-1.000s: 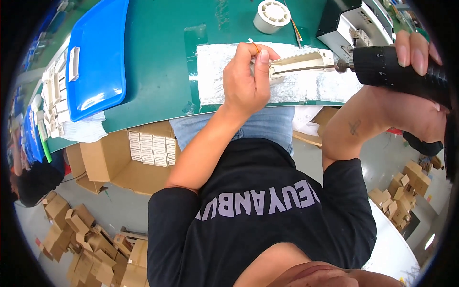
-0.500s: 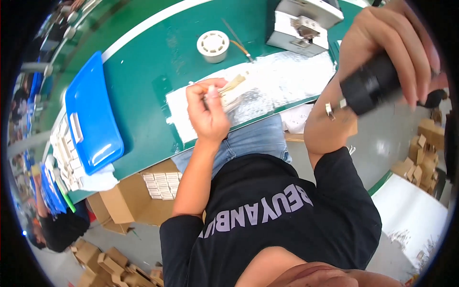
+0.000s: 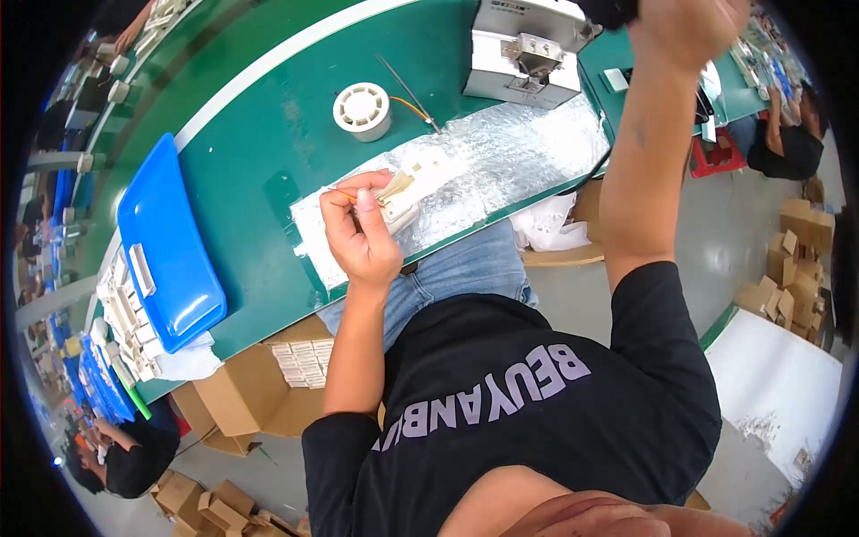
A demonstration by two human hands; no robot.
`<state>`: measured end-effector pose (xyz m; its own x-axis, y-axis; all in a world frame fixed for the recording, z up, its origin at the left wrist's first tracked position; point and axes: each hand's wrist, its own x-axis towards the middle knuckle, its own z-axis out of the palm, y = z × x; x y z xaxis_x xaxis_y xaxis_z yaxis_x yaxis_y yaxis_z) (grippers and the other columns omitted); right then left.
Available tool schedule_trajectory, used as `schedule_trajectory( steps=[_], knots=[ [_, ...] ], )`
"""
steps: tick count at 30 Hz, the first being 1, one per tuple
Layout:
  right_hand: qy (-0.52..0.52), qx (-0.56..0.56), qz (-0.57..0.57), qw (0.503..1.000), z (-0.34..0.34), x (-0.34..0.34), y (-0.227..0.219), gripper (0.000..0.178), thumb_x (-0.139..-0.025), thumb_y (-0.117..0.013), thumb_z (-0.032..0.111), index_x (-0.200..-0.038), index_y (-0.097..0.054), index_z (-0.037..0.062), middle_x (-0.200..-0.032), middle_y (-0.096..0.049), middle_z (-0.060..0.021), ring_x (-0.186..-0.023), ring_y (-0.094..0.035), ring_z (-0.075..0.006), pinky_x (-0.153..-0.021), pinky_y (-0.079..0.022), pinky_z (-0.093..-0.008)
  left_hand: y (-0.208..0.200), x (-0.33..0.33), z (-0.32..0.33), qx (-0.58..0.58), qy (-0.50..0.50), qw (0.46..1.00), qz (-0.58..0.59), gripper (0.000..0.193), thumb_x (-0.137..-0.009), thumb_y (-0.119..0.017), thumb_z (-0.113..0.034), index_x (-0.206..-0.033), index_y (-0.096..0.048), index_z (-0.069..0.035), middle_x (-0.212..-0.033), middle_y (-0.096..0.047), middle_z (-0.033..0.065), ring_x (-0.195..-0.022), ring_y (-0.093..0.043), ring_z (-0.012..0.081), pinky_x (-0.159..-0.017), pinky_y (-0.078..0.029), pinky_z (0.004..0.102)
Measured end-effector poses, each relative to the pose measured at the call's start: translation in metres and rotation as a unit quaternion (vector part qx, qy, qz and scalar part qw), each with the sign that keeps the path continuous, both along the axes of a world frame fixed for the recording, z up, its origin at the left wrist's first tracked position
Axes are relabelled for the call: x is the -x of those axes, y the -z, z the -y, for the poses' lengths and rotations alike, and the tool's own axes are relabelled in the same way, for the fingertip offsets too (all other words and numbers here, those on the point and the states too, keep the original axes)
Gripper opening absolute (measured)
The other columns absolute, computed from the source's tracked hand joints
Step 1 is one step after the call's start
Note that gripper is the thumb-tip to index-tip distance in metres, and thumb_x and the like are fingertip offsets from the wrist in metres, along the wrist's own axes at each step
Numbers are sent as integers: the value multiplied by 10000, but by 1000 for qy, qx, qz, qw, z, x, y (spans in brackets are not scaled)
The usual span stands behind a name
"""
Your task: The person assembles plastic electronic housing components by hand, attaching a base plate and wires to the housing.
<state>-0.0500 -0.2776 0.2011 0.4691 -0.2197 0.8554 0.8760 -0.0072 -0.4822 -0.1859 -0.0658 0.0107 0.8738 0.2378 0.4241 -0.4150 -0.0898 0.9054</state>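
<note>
My left hand point(image 3: 362, 234) is closed, thumb against fingers, on a small white plastic piece point(image 3: 403, 215) with a pale yellowish strip on top. A thin orange wire shows at its fingertips. It is above a silvery foil sheet point(image 3: 501, 148) on the green table. My right arm reaches far to the upper right. At the picture's top edge, my right hand point(image 3: 689, 31) is at a black cylindrical tool point(image 3: 613, 11), partly cut off; the fingers look wrapped round it. Beyond the foil stand a round white slotted part point(image 3: 362, 111) with an orange wire and a thin metal rod point(image 3: 403, 88).
A white metal box with a clamp-like fixture point(image 3: 528, 67) stands at the foil's far edge. On the left lie a blue tray point(image 3: 174, 259) and several white parts point(image 3: 125, 309). A cardboard box point(image 3: 242, 385) with white pieces sits below the table edge. Other people work at both sides.
My right hand has moved up and away with the black tool, toward the top edge. My left hand still holds the white piece near the foil. The view has shifted slightly.
</note>
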Motion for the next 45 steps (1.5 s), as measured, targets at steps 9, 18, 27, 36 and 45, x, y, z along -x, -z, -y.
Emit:
schedule_trajectory(
  steps=[9, 18, 27, 36, 45],
  knots=[
    [-538, -103, -207, 811, -12, 48, 11, 680, -823, -581, 617, -1066, -514, -14, -936, -488, -89, -691, -496, -141, -608, -408, -280, 3, -5, 2, -49, -34, 998, 18, 60, -960, -488, -33, -912, -455, -21, -930, -670, 125, -729, -592, 168, -688, -465, 282],
    [-542, -65, -208, 812, -55, 35, 22, 719, -808, -578, 659, -1047, -515, -16, -927, -489, -94, -685, -499, -151, -593, -407, -287, 4, -8, 2, -60, -38, 997, 41, 83, -926, -527, -11, -889, -454, -24, -884, -660, 104, -640, -580, 211, -613, -462, 318],
    [-487, -49, -204, 848, -34, 39, 34, 758, -792, -575, 700, -1029, -516, -18, -917, -490, -99, -678, -502, -161, -577, -406, -294, 10, -8, 4, -61, -42, 996, 47, 77, -926, -534, -25, -898, -462, -24, -871, -656, 97, -651, -579, 210, -608, -456, 316],
    [-447, -44, -189, 873, -26, 49, 37, 798, -777, -572, 741, -1010, -518, -20, -908, -492, -103, -671, -505, -170, -562, -404, -301, 1, -7, 0, -48, -31, 998, 6, 58, -942, -514, -34, -905, -470, -21, -887, -649, 108, -687, -589, 245, -637, -464, 332],
    [-381, -48, -65, 921, -63, 70, 39, 885, -778, -545, 783, -994, -492, -74, -862, -493, -103, -600, -518, -170, -504, -438, -286, 4, -2, 1, -74, 5, 997, -6, 95, -999, -411, -65, -975, -471, 6, -968, -649, 134, -810, -596, 170, -756, -468, 287]
  ],
)
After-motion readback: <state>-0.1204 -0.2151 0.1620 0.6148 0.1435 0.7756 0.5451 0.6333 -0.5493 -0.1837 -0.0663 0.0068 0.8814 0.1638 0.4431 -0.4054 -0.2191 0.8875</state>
